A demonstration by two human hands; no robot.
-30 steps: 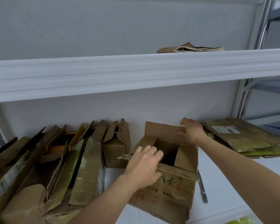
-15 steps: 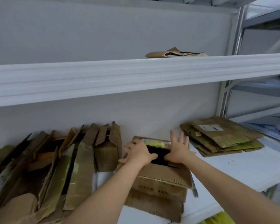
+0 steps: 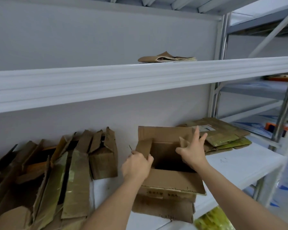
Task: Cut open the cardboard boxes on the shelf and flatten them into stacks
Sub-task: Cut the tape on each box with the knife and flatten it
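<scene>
White shelving is shown. At six o'clock, the cardboard box, pressed down a moment ago, is reopened: one flap gripped by the left hand, another pushed by the spread right hand; flattening remains undone.

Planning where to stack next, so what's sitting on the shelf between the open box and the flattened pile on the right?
Nothing: in the head view the open box and the flattened pile overlap, with only the right hand across the box's right flap.
</scene>
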